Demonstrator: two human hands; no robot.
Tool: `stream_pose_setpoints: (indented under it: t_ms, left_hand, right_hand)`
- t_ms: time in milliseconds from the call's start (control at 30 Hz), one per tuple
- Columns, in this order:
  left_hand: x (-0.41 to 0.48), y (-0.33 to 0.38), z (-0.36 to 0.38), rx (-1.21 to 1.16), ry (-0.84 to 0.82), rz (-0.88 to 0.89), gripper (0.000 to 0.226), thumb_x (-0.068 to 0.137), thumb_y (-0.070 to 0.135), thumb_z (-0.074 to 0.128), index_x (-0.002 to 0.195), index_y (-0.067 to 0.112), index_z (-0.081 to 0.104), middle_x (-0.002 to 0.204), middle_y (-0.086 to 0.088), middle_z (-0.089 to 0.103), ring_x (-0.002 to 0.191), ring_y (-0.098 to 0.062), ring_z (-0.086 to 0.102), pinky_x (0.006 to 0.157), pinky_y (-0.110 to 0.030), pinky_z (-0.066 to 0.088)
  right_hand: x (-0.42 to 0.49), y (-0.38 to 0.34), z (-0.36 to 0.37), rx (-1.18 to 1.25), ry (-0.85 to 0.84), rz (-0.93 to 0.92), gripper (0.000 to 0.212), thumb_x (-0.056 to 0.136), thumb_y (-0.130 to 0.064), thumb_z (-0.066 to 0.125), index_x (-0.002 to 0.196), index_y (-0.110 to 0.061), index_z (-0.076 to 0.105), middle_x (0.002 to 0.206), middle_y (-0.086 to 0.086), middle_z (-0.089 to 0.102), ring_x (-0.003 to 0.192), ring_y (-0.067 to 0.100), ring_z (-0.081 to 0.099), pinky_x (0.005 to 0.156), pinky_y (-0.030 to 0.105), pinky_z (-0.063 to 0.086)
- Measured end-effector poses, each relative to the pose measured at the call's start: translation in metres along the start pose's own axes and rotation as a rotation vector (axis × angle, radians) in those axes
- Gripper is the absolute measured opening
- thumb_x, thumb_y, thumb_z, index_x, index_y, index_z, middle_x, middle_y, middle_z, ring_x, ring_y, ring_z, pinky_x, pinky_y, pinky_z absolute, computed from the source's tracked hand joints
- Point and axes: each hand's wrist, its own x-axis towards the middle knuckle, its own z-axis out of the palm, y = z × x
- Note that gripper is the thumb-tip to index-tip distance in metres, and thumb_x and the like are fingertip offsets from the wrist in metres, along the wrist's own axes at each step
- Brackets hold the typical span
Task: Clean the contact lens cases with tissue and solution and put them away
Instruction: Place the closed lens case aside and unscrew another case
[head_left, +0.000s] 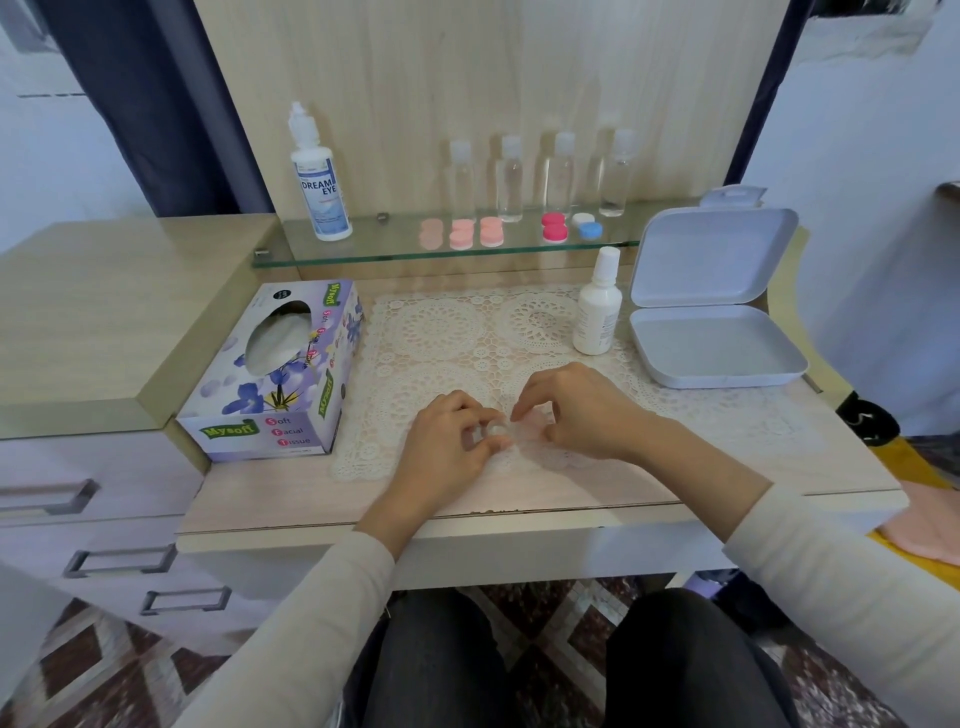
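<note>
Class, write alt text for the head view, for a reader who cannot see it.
The left hand and right hand pinch a small clear lens case over a lace mat. A tissue box lies left, a white bottle and open white box right; a glass shelf behind holds bottles and coloured lens cases.

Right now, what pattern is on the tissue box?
The tissue box has blue flowers on pale purple, clearest in the head view.

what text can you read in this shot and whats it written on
"DREAM EYE": large solution bottle on the glass shelf.
"Mysoft": tissue box, front and top.
"Soft Facial Tissue": tissue box front.
Label on the small white bottle and the large bottle's fine print: too small to read.
</note>
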Motion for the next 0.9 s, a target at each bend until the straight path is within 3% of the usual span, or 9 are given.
stream_pose_setpoints:
  t_ms: [133,267,433,733,900]
  left_hand:
    - [0.001,0.000,0.001,0.001,0.000,-0.006,0.028,0.077,0.028,0.071,0.102,0.015,0.071,0.085,0.008,0.052,0.082,-0.010,0.048,0.074,-0.009,0.031]
    - [0.001,-0.001,0.002,0.001,0.005,-0.003,0.028,0.077,0.027,0.071,0.103,0.016,0.070,0.086,0.009,0.052,0.084,-0.011,0.049,0.077,-0.017,0.033]
    - [0.001,-0.002,0.002,0.009,0.001,-0.006,0.029,0.078,0.027,0.071,0.105,0.016,0.070,0.087,0.009,0.052,0.084,-0.009,0.047,0.076,-0.014,0.030]
    - [0.000,-0.001,0.001,-0.010,-0.004,-0.016,0.031,0.078,0.028,0.070,0.106,0.017,0.069,0.086,0.011,0.051,0.085,-0.010,0.048,0.076,-0.011,0.031]
    - [0.000,0.000,0.001,-0.010,-0.005,-0.016,0.032,0.077,0.028,0.071,0.107,0.016,0.069,0.088,0.008,0.054,0.086,-0.012,0.050,0.077,-0.009,0.032]
  right_hand:
    - [-0.002,0.006,-0.006,0.121,0.084,0.066,0.033,0.075,-0.004,0.068,0.105,-0.016,0.068,0.103,-0.005,0.064,0.060,-0.010,0.036,0.056,0.007,0.029]
    - [-0.010,0.016,-0.008,0.132,0.106,0.177,0.030,0.075,-0.010,0.071,0.104,-0.014,0.067,0.095,-0.005,0.062,0.061,-0.005,0.040,0.060,0.016,0.034]
    - [-0.017,0.027,0.004,0.157,0.083,0.231,0.018,0.076,-0.019,0.071,0.094,-0.015,0.070,0.096,-0.003,0.067,0.062,-0.001,0.043,0.064,0.021,0.036]
    - [-0.014,0.022,0.010,0.172,0.156,0.190,0.032,0.075,-0.016,0.070,0.107,-0.015,0.067,0.103,-0.002,0.062,0.080,0.009,0.047,0.073,0.024,0.038]
    - [-0.010,0.013,0.021,0.176,0.202,0.146,0.035,0.074,-0.023,0.073,0.108,-0.016,0.068,0.102,-0.003,0.064,0.090,0.013,0.046,0.071,0.021,0.029]
